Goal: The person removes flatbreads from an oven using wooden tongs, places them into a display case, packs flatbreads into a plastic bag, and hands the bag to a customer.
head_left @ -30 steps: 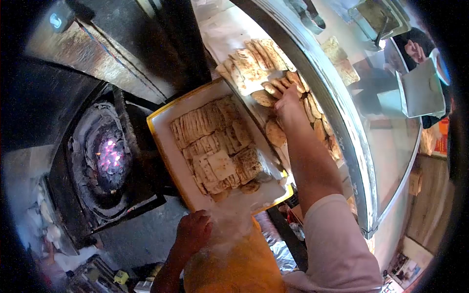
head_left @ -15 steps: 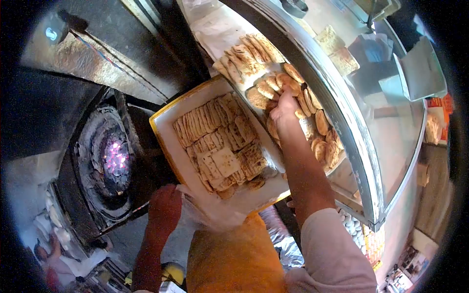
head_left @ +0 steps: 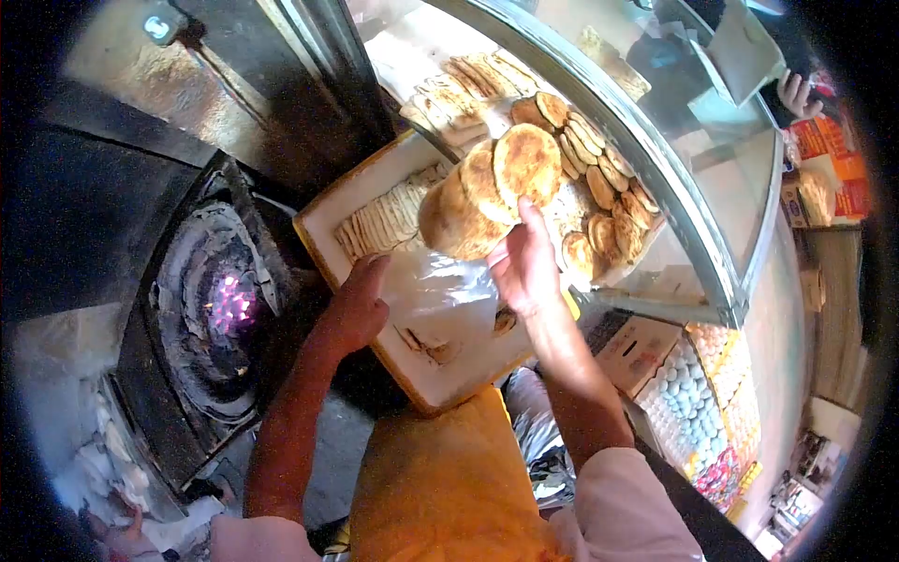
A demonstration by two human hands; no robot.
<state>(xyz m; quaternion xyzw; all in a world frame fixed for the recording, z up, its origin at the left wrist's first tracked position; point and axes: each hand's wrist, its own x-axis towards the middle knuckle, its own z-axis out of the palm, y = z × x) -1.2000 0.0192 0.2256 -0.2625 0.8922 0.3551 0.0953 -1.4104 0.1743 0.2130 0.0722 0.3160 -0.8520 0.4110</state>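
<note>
My right hand [head_left: 526, 260] grips a small stack of round flatbreads [head_left: 526, 167], golden with brown patches, thumb on the near edge of the front one. Below the stack a clear plastic bag [head_left: 449, 292] spreads out. My left hand [head_left: 354, 307] is closed at the left edge of this bag, fingers pinched together. Both hands are above a white-lined tray with a yellow rim [head_left: 419, 398]. Rows of folded flatbreads [head_left: 379, 227] lie in the tray, partly covered by the bag and the round breads. More round flatbreads [head_left: 604, 187] rest behind the glass, to the right of the held stack.
A glass display case with a metal frame [head_left: 655, 122] curves along the right. At the left, glowing coals [head_left: 232, 304] lie in a round oven opening. Egg trays [head_left: 688, 398] stand at lower right. Another person's hand [head_left: 798, 96] shows beyond the glass.
My right hand has lifted a stack of round flatbreads from the case and brought it over the tray. My left hand has moved up and right with the plastic bag.
</note>
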